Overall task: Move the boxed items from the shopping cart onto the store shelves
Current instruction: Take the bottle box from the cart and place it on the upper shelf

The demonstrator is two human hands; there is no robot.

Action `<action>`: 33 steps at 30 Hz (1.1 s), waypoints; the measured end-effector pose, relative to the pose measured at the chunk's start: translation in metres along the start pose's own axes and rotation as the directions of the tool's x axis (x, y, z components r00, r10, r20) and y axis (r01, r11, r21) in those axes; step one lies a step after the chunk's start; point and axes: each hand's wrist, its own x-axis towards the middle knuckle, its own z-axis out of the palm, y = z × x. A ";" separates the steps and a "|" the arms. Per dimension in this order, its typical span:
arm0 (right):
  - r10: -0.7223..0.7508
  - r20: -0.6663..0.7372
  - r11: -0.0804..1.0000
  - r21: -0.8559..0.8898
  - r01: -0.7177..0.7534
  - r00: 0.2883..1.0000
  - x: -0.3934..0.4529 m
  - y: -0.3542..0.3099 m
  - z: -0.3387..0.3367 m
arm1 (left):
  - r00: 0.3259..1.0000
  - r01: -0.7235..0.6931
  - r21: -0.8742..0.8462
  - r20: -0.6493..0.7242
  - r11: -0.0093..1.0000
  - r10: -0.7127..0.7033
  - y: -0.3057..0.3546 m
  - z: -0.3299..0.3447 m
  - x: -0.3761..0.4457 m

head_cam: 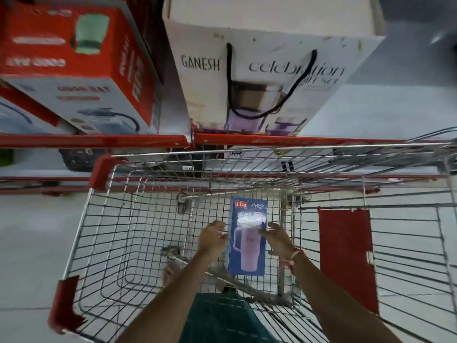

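A tall blue box (247,243) printed with a lilac handled tumbler lies flat on the wire floor of the shopping cart (103,219). My left hand (212,237) hovers just left of the box with fingers spread. My right hand (278,237) reaches over the box's right edge, fingers apart and touching or nearly touching it. Neither hand has closed on the box. Both arms reach down into the cart basket.
Past the cart runs a red-edged store shelf (94,141). A red and white kettle box (74,70) stands on it at the left, a large white gift-set box (267,78) with a black cord handle at the right. A red panel (346,253) hangs on the cart's right side.
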 end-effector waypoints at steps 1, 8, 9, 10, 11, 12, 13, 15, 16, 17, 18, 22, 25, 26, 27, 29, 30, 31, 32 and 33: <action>0.022 0.009 1.000 0.003 -0.022 1.000 0.007 0.004 0.000 | 0.998 0.054 0.007 0.033 0.999 -0.054 -0.003 0.009 0.007; 0.102 0.098 0.968 0.220 -0.122 0.990 0.030 0.003 0.006 | 0.941 0.230 -0.049 0.265 0.972 -0.210 -0.015 0.051 0.046; 0.084 0.123 0.966 0.235 -0.112 0.989 0.030 0.002 0.008 | 0.942 0.226 -0.076 0.270 0.971 -0.198 -0.019 0.053 0.051; 0.068 0.133 0.968 0.230 -0.097 0.989 0.028 0.000 0.009 | 0.945 0.221 -0.095 0.269 0.971 -0.189 -0.020 0.051 0.051; 0.055 0.134 0.973 0.214 -0.083 0.990 0.024 -0.003 0.010 | 0.950 0.208 -0.102 0.260 0.973 -0.175 -0.022 0.049 0.051; 0.045 0.135 0.974 0.213 -0.073 0.990 0.022 -0.004 0.010 | 0.952 0.197 -0.106 0.256 0.975 -0.165 -0.023 0.045 0.050; 0.038 0.151 0.975 0.211 -0.070 0.988 0.019 -0.004 0.010 | 0.957 0.183 -0.122 0.249 0.976 -0.148 -0.023 0.038 0.046; 0.014 0.193 0.974 0.221 -0.058 0.981 0.003 -0.010 0.007 | 0.960 0.179 -0.194 0.247 0.965 -0.129 -0.022 0.020 0.032; -0.003 0.215 0.974 0.221 -0.046 0.977 -0.009 -0.013 0.005 | 0.960 0.186 -0.236 0.252 0.954 -0.125 -0.021 0.009 0.022; -0.025 0.242 0.976 0.216 -0.028 0.970 -0.024 -0.018 0.002 | 0.959 0.190 -0.284 0.259 0.940 -0.116 -0.017 -0.005 0.009; -0.056 0.268 0.976 0.220 -0.004 0.962 -0.038 -0.020 -0.001 | 0.958 0.198 -0.340 0.268 0.919 -0.107 -0.014 -0.019 -0.006; -0.167 0.292 0.961 0.261 0.090 0.942 -0.099 -0.030 -0.008 | 0.968 0.128 -0.493 0.249 0.860 -0.001 0.003 -0.074 -0.074; -0.271 0.267 0.945 0.254 0.204 0.925 -0.150 -0.040 -0.002 | 0.978 0.065 -0.553 0.201 0.830 0.057 0.010 -0.110 -0.123; -0.309 0.259 0.937 0.250 0.245 0.915 -0.166 -0.043 0.001 | 0.981 0.034 -0.560 0.176 0.828 0.078 0.012 -0.120 -0.137; -0.341 0.246 0.928 0.241 0.283 0.907 -0.182 -0.047 0.005 | 0.984 -0.003 -0.557 0.147 0.831 0.102 0.013 -0.131 -0.152; -0.408 0.221 0.906 0.216 0.363 0.886 -0.208 -0.055 0.012 | 0.984 -0.087 -0.543 0.083 0.835 0.157 0.013 -0.149 -0.178; -0.441 0.215 0.892 0.212 0.399 0.871 -0.221 -0.059 0.016 | 0.982 -0.122 -0.543 0.058 0.831 0.182 0.013 -0.158 -0.189; -0.468 0.211 0.879 0.210 0.428 0.858 -0.232 -0.064 0.020 | 0.979 -0.149 -0.544 0.037 0.826 0.201 0.011 -0.165 -0.200; -0.496 0.206 0.864 0.207 0.458 0.843 -0.244 -0.067 0.023 | 0.975 -0.177 -0.548 0.017 0.818 0.223 0.010 -0.172 -0.210; -0.526 0.205 0.848 0.197 0.491 0.825 -0.255 -0.071 0.026 | 0.970 -0.208 -0.540 -0.005 0.815 0.244 0.008 -0.178 -0.219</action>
